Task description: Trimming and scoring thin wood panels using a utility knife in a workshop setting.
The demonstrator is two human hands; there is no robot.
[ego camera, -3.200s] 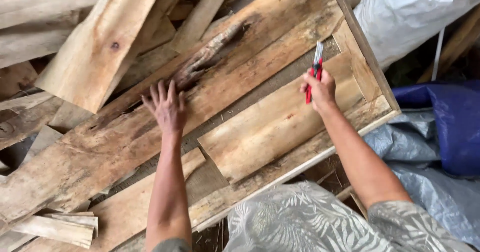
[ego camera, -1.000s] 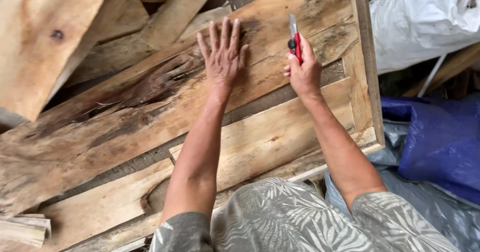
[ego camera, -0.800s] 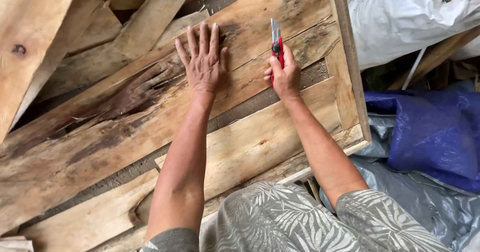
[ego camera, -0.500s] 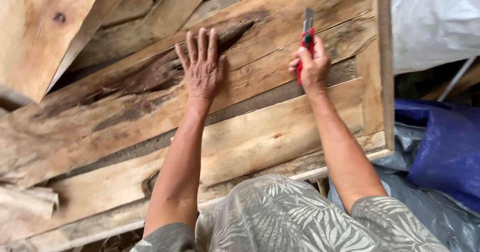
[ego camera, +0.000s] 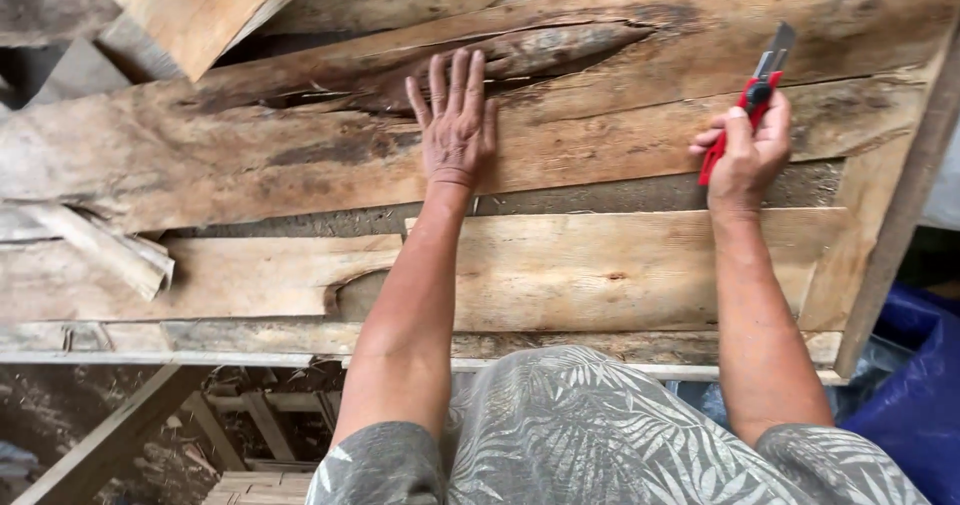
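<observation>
My left hand [ego camera: 455, 120] lies flat, fingers spread, on a wide weathered plank [ego camera: 250, 160] just below a long dark split [ego camera: 540, 50] in the wood. My right hand [ego camera: 745, 155] is closed around a red utility knife [ego camera: 752, 95] with its grey blade end pointing up and right, held over the right part of the same plank. A paler, smoother board [ego camera: 600, 270] lies across below both hands, under my forearms.
More rough boards [ego camera: 200, 0] are stacked at the top left, and a splintered offcut [ego camera: 105, 250] lies at the left. A narrow batten [ego camera: 890, 225] runs down the right side. A blue tarpaulin [ego camera: 915, 405] sits at the lower right. Wooden framing [ego camera: 110, 435] shows below.
The view has swung so the planks lie more level. My left hand stayed flat beside the split, and my right hand with the knife moved further right, away from it.
</observation>
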